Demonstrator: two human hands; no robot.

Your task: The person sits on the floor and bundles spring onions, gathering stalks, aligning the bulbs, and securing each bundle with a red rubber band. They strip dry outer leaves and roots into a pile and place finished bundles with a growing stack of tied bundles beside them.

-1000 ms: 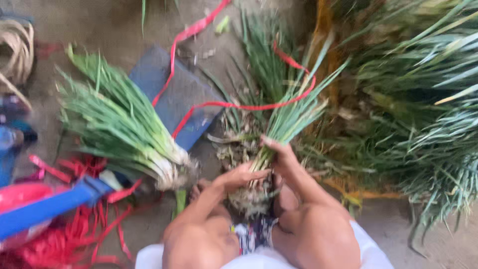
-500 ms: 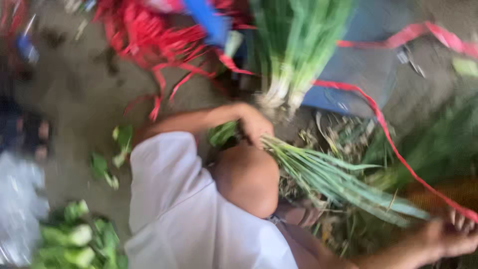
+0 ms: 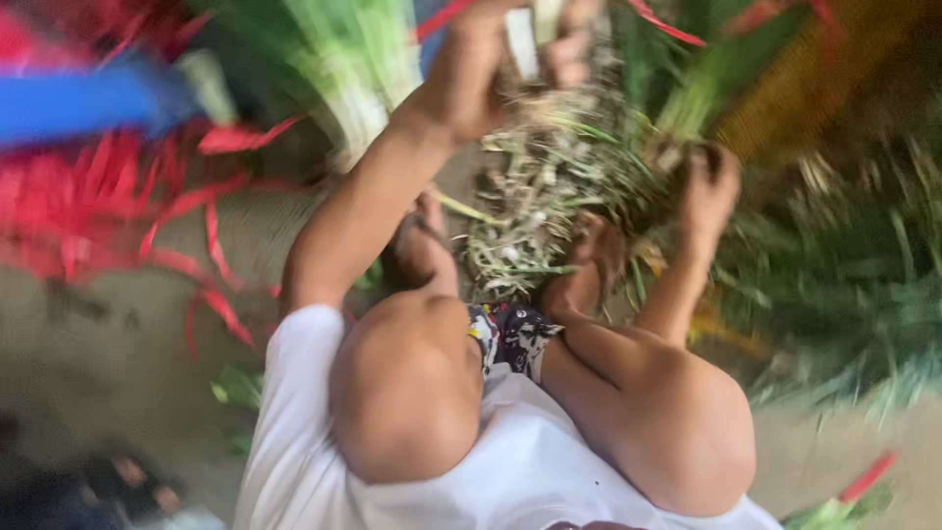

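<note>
The view is blurred. I squat with both knees in view. My left hand [image 3: 496, 59] is raised at the top centre, fingers closed on a few pale green onion stalks [image 3: 522, 37]. My right hand [image 3: 708, 185] grips the root end of a green onion bunch [image 3: 702, 83] that rises to the top right. Between my hands lies a tangle of roots and trimmings [image 3: 545, 201] on the ground, just past my feet [image 3: 422, 245].
A tied bundle of green onions [image 3: 358, 74] lies at the upper left. Red plastic ties [image 3: 108, 196] and a blue object [image 3: 83, 103] sit at the left. Loose green leaves [image 3: 844, 304] pile up at the right.
The view has swung back from my left side to the front. My left hand has risen with pale stalks in it. My right hand now holds the bunch by its root end.
</note>
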